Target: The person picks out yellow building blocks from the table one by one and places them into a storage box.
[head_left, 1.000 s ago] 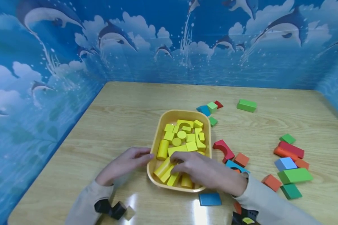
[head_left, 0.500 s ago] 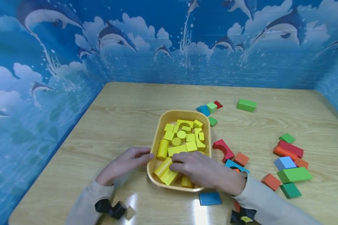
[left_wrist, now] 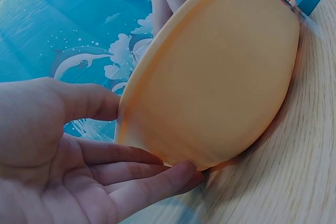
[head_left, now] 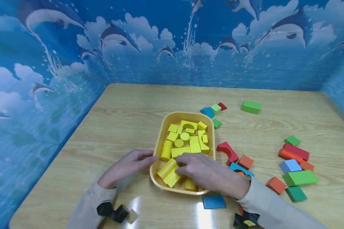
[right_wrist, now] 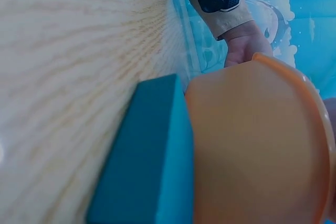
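An orange-yellow plastic tub [head_left: 159, 143] stands on the table, holding several yellow toy blocks, among them arches, cubes and cylinders. My left hand [head_left: 133, 163] touches its left side; in the left wrist view the thumb [left_wrist: 94, 101] meets the rim and fairly straight fingers lie along the outer wall. My right hand [head_left: 202, 168] reaches over the right rim, fingers bent down at the end of a long yellow block [head_left: 172, 178]. That block lies beside a yellow cylinder [head_left: 167, 168] near the front. The palm hides the tub's front right part.
A blue block [head_left: 213, 202] lies just in front of the tub, close to its wall in the right wrist view. Right of it are a red arch [head_left: 227, 152] and several green, red and orange blocks. A dolphin-patterned backdrop [head_left: 172, 47] encloses the table.
The yellow blocks at the tub's front left have come together, the long one sliding up beside the cylinder. My right hand has shifted slightly to the right; my left hand stays at the tub's side.
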Demonstrator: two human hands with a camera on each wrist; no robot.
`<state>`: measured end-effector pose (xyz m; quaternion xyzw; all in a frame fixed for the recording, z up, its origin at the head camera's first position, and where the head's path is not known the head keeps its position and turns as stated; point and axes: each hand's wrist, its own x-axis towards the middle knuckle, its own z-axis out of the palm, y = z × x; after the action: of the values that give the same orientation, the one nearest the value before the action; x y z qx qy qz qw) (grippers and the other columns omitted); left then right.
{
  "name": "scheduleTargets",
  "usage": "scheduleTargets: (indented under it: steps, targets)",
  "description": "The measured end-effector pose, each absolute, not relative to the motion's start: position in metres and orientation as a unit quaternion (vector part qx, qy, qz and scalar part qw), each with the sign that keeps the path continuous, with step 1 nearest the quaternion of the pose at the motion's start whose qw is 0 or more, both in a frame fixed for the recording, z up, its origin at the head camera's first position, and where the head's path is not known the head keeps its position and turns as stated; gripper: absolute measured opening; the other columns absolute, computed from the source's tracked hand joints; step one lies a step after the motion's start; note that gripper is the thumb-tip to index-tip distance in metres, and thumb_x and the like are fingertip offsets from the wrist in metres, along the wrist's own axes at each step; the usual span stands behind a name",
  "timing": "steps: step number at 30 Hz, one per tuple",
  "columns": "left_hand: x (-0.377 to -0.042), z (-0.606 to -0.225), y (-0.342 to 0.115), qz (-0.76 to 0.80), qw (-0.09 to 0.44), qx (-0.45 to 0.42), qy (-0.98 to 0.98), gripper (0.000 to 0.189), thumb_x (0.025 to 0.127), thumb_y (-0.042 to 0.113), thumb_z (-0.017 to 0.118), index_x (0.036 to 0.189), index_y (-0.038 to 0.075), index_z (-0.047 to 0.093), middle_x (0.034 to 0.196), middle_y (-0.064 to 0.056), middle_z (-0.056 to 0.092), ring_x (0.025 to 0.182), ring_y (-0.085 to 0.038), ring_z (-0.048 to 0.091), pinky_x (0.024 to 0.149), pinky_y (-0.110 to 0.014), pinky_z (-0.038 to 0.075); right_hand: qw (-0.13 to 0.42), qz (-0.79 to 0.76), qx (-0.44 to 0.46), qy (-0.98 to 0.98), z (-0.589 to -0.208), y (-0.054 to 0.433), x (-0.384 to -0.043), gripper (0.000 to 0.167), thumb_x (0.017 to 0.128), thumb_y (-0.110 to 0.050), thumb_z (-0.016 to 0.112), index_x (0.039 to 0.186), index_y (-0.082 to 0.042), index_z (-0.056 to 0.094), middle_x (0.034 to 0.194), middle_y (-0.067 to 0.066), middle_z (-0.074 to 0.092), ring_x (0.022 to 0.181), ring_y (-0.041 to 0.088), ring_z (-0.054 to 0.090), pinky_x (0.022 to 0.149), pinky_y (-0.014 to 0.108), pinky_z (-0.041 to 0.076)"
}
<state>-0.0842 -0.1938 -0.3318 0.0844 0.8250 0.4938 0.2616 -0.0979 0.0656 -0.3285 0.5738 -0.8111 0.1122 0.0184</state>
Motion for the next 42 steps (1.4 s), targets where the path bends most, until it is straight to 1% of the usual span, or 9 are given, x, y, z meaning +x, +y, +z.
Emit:
scheduleTargets:
  steps: [6,12,15,21,28,34,38,40,42]
  targets:
    - [-0.083,-0.333,-0.194,0.491,0.258,0.096,0.827,0.052,0.1,0.035,0.05,0.138,0.0,0.049,0.134,-0.017,0.057,0.121,-0.028,0.056,0.103,-0.049,0.043,0.017,0.153,0.576,-0.803,-0.328,0.067,-0.098,0.005,0.088,-0.014,0.072,0.092,-0.017,0.073,0.091,-0.003,0.058,0.073,0.006,0.051,0.068,0.011,0.048]
    - [-0.082,-0.332,-0.194,0.495,0.253,0.1,0.825,0.052,0.1,0.035,0.051,0.137,-0.001,0.049,0.134,-0.017,0.056,0.121,-0.029,0.055,0.103,-0.049,0.043,-0.018,0.17,0.596,-0.785,-0.328,0.066,-0.095,0.021,0.089,0.0,0.065,0.106,-0.012,0.072,0.101,-0.002,0.065,0.089,0.005,0.058,0.084,0.013,0.05]
    - [-0.082,-0.332,-0.193,0.493,0.248,0.1,0.828,0.051,0.1,0.034,0.051,0.137,0.0,0.05,0.135,-0.017,0.056,0.121,-0.029,0.055,0.103,-0.049,0.043,-0.019,0.155,0.591,-0.792,-0.328,0.065,-0.094,0.024,0.09,0.001,0.064,0.11,-0.009,0.07,0.105,-0.001,0.067,0.093,0.007,0.059,0.087,0.016,0.051]
    - [-0.086,-0.331,-0.192,0.49,0.249,0.096,0.83,0.051,0.1,0.034,0.051,0.137,0.001,0.05,0.134,-0.016,0.057,0.121,-0.028,0.055,0.104,-0.05,0.042,0.009,0.107,0.601,-0.792,-0.327,0.065,-0.094,0.028,0.09,0.0,0.064,0.113,-0.016,0.071,0.1,-0.003,0.066,0.086,0.007,0.057,0.082,0.016,0.052]
    - [-0.093,-0.334,-0.191,0.494,0.266,0.117,0.82,0.051,0.1,0.034,0.05,0.138,-0.001,0.049,0.134,-0.017,0.056,0.12,-0.028,0.056,0.103,-0.049,0.043,-0.012,0.127,0.595,-0.794,-0.327,0.07,-0.093,0.031,0.088,0.002,0.065,0.111,-0.018,0.071,0.098,-0.004,0.065,0.084,0.004,0.056,0.082,0.011,0.049]
    - [-0.098,-0.336,-0.19,0.499,0.267,0.136,0.813,0.051,0.101,0.032,0.05,0.137,-0.003,0.049,0.132,-0.018,0.057,0.118,-0.029,0.057,0.102,-0.048,0.044,-0.013,0.139,0.583,-0.8,-0.327,0.073,-0.091,0.033,0.086,0.004,0.066,0.111,-0.017,0.071,0.099,-0.003,0.065,0.086,0.005,0.057,0.082,0.011,0.049]
    - [-0.09,-0.337,-0.19,0.47,0.222,0.144,0.842,0.053,0.101,0.031,0.05,0.14,-0.004,0.044,0.138,-0.021,0.051,0.123,-0.033,0.054,0.103,-0.049,0.042,-0.012,0.156,0.568,-0.808,-0.323,0.082,-0.093,0.021,0.089,-0.008,0.068,0.107,-0.017,0.073,0.1,-0.004,0.065,0.089,0.007,0.057,0.082,0.016,0.051]
    - [-0.084,-0.334,-0.191,0.439,0.18,0.14,0.869,0.057,0.102,0.032,0.049,0.144,-0.005,0.038,0.143,-0.024,0.044,0.125,-0.037,0.051,0.103,-0.05,0.043,0.001,0.181,0.544,-0.82,-0.32,0.092,-0.097,0.016,0.091,-0.015,0.067,0.106,-0.015,0.073,0.102,-0.003,0.066,0.093,0.009,0.059,0.082,0.022,0.053]
    - [-0.079,-0.33,-0.192,0.399,0.135,0.133,0.897,0.063,0.102,0.036,0.047,0.147,-0.004,0.03,0.149,-0.026,0.034,0.128,-0.041,0.045,0.105,-0.053,0.039,0.014,0.215,0.499,-0.839,-0.315,0.107,-0.103,0.017,0.094,-0.02,0.064,0.107,-0.013,0.072,0.107,0.0,0.066,0.099,0.014,0.061,0.085,0.03,0.054]
